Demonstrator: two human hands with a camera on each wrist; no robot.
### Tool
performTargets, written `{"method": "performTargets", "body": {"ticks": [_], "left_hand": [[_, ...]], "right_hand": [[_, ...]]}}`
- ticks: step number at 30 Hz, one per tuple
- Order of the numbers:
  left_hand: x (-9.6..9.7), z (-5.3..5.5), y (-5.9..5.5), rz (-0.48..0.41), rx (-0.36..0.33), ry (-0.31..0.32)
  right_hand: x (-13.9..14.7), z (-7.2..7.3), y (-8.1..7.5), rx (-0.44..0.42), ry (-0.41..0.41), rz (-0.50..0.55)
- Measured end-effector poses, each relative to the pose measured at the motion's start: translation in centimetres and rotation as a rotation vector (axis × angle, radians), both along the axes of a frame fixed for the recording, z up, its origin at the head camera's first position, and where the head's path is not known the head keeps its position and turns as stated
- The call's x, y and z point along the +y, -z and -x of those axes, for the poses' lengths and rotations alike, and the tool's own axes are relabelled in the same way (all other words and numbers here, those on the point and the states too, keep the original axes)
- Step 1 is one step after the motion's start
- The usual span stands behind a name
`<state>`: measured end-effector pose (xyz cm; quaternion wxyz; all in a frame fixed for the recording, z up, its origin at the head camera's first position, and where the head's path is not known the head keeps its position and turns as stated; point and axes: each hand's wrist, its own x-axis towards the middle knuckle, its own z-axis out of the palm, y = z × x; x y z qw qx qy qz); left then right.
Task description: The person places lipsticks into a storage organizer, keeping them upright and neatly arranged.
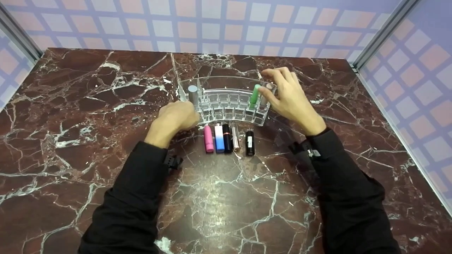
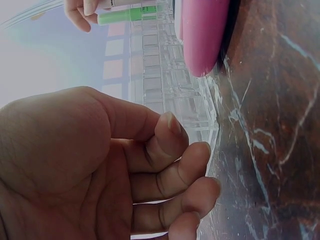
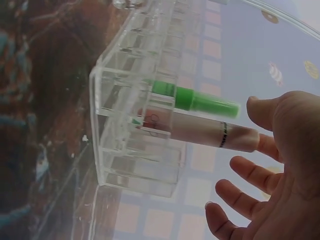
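- Held wide at the right hand (image 1: 289,95), with thumb and fingers parted near the upper ends of two tubes in the stand; can't tell whether touching either. Curled loosely at the left hand (image 1: 178,114), around nothing visible, close to the stand's left front corner; can't tell whether touching it.
- Bordered at back and sides by walls, with room along the edges of the table (image 1: 219,204): a strip behind the stand, wide stretches to left and right, and a long span between the black sleeves (image 1: 123,197).
- Surfaced in dark red-brown with white veins, shining in front of the tubes; backed by a lilac wall (image 1: 226,24) with pale and pink squares, joined at the corners by metal strips.
- Set toward the back, near the middle: a clear, curved stand (image 1: 231,110) with small compartments in rows.
- Standing in its left end, a grey-topped tube (image 1: 192,92); in its right end, a pale pink tube (image 3: 215,132) and a green tube (image 1: 254,97) side by side.
- Lying in front, left to right: pink tube (image 1: 208,139), white-and-blue tube (image 1: 219,138), black tube (image 1: 227,138) with an orange band, gold tube (image 1: 236,139), then, slightly apart, a labelled black tube (image 1: 250,143).
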<state>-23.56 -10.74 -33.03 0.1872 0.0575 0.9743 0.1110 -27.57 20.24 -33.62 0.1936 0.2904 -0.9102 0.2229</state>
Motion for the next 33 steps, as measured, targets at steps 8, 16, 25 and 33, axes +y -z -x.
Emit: {"method": "performTargets", "body": {"ticks": [8,16,25,33], "left_hand": [[-0.1,-0.1,0.1,-0.008,0.005,-0.004],[-0.2,-0.1,0.1,-0.022,0.015,0.01],[0.3,0.0,0.2,0.0,-0.045,-0.034],[0.2,0.2,0.4,-0.013,-0.071,-0.046]], "right_hand": [[0.1,-0.4,-0.7,-0.018,0.027,0.012],[0.1,-0.8,-0.7,-0.17,0.163,-0.07],[1.1,-1.4,-0.5,-0.387,0.285,-0.303],[1.3,-0.7,1.0,-0.577,0.149,-0.33]]}}
